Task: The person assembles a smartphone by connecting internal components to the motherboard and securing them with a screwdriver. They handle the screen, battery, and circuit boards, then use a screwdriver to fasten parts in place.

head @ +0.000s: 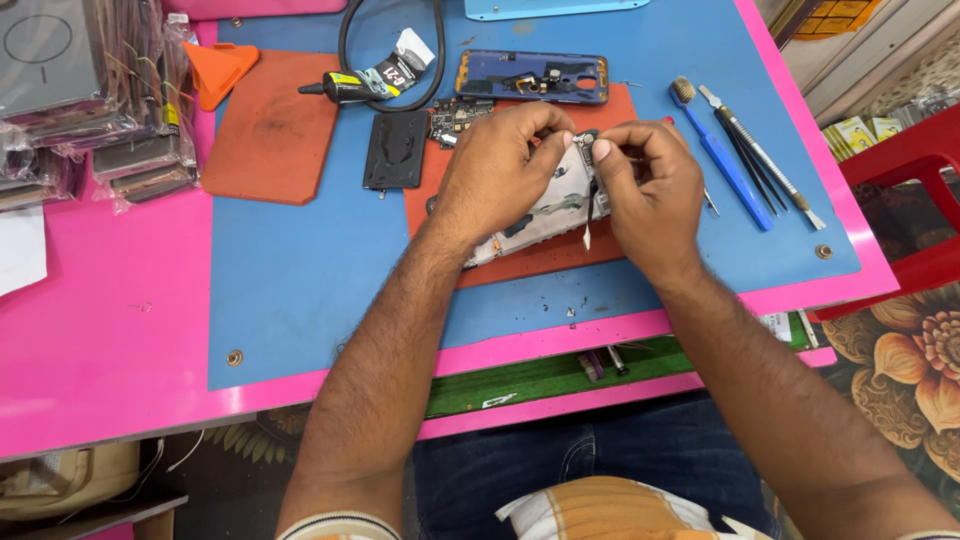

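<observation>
From the head view, both hands meet over the opened phone chassis (545, 215), a pale metallic frame lying flat on a rust-red rubbery mat (530, 262). The left hand (495, 165) and right hand (650, 185) pinch a small dark component (585, 143) between fingertips, closed tight on it just above the chassis; a thin white ribbon strip (587, 237) dangles below. Around them: a dark blue phone back frame (532, 77) beyond the mat, a black flat rectangular part (396, 150) to its left, a black-and-yellow glue tube (375, 78), an orange triangular pick (220, 68). On the smooth blue work mat (300, 270), a blue-handled brush (722, 150) and slim metal tweezers (760, 155) lie beside the right hand.
</observation>
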